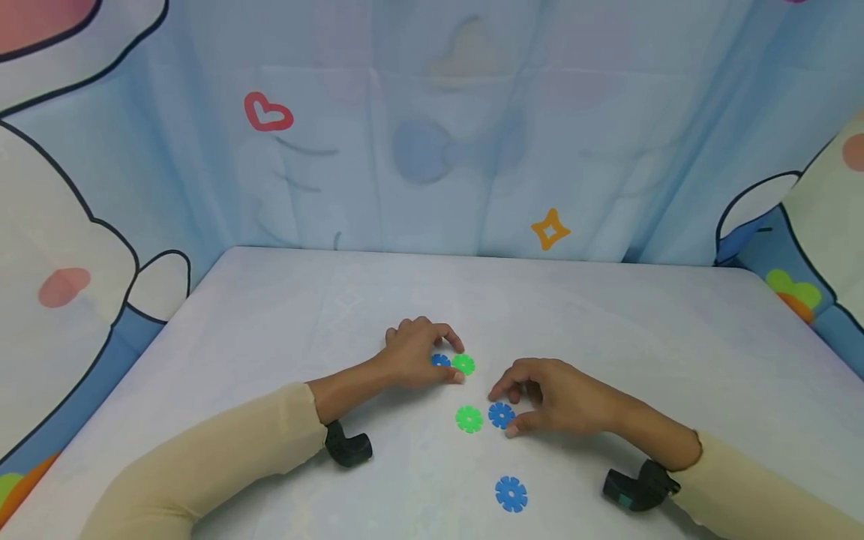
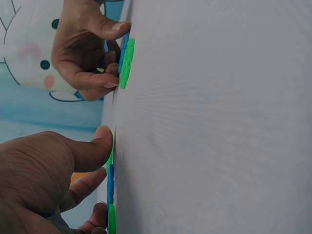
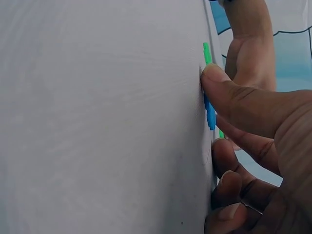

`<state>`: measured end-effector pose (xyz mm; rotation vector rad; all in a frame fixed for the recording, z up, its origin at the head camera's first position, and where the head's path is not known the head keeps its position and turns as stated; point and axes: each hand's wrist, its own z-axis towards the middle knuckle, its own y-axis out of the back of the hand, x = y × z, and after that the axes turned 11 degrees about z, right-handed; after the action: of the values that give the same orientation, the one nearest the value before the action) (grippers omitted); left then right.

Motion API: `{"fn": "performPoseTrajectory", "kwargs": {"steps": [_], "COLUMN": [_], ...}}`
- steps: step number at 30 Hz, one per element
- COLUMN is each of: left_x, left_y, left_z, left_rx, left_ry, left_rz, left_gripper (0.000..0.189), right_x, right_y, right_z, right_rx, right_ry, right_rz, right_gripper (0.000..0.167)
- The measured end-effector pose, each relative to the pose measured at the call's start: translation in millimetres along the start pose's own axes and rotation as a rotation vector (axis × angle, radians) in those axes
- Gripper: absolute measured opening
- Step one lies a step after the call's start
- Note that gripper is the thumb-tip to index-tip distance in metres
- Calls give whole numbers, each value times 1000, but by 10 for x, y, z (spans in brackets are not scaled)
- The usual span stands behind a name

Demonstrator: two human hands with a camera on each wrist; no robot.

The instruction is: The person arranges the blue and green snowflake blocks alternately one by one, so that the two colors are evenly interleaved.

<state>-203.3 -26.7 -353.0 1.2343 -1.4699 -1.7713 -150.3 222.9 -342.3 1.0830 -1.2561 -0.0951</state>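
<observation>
My left hand (image 1: 417, 352) lies over the table with thumb and index fingertip at opposite edges of a green notched plastic disc (image 1: 463, 364), pinching it. Beside that disc, a blue disc (image 1: 441, 360) is partly covered by the hand. In the left wrist view, another green disc (image 2: 112, 222) shows past the blue one, under the fingers. My right hand (image 1: 563, 394) pinches a second blue disc (image 1: 501, 415) flat on the table, thumb at its near edge and index finger at its far edge. Just left of it lies a green disc (image 1: 469, 419).
A separate blue disc (image 1: 511, 494) lies nearer the front of the white-covered table (image 1: 324, 307). Black wrist cameras (image 1: 349, 447) sit below both sleeves, close over the cloth. A light-blue printed curtain (image 1: 432, 210) hangs along the back edge and both sides.
</observation>
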Motion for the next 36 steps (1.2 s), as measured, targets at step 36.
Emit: {"fn": "performPoseTrajectory", "kwargs": {"steps": [36], "left_x": [-29], "left_y": [-20], "left_z": [-9], "left_rx": [-20], "left_ry": [-1], "left_rz": [-32], "left_gripper": [28], "right_x": [-9], "right_y": [-26], "right_z": [-33], "right_rx": [-22], "right_ry": [-16], "right_rz": [-1], "right_gripper": [32]}}
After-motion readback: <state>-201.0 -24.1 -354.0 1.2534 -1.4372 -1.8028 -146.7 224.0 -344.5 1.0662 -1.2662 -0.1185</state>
